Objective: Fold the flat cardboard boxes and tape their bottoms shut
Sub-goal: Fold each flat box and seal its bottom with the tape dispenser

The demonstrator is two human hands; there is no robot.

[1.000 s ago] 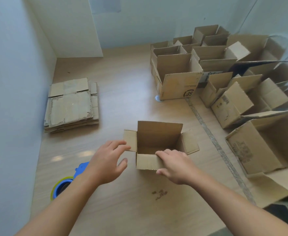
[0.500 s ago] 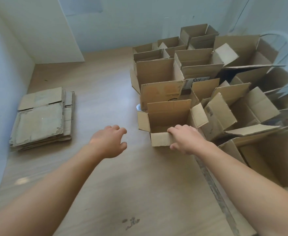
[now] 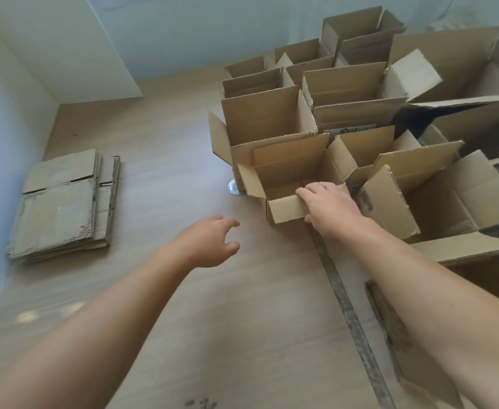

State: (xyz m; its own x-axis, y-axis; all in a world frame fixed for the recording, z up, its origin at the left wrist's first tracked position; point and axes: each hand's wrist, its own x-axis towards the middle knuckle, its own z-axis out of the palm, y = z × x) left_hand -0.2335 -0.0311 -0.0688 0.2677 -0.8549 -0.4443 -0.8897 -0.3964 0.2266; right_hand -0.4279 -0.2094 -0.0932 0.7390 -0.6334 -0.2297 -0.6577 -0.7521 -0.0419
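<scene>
A small folded cardboard box (image 3: 283,172) stands upright with its top flaps open, pressed against a taller box (image 3: 264,122) behind it. My right hand (image 3: 327,206) grips its near flap, fingers over the edge and thumb below. My left hand (image 3: 209,242) hovers over the wooden floor to the left of the box, fingers apart, holding nothing. A stack of flat cardboard boxes (image 3: 62,205) lies at the left by the wall.
Several assembled open boxes (image 3: 345,84) crowd the right and back right. A large box (image 3: 437,196) sits right of my right hand. A small round metal object (image 3: 234,191) lies on the floor beside the small box. A dark floor seam (image 3: 348,314) runs toward me.
My right hand has pushed the small box away from me and to the right, up against the other boxes. My left hand let go and trails behind. The tape dispenser has left the view.
</scene>
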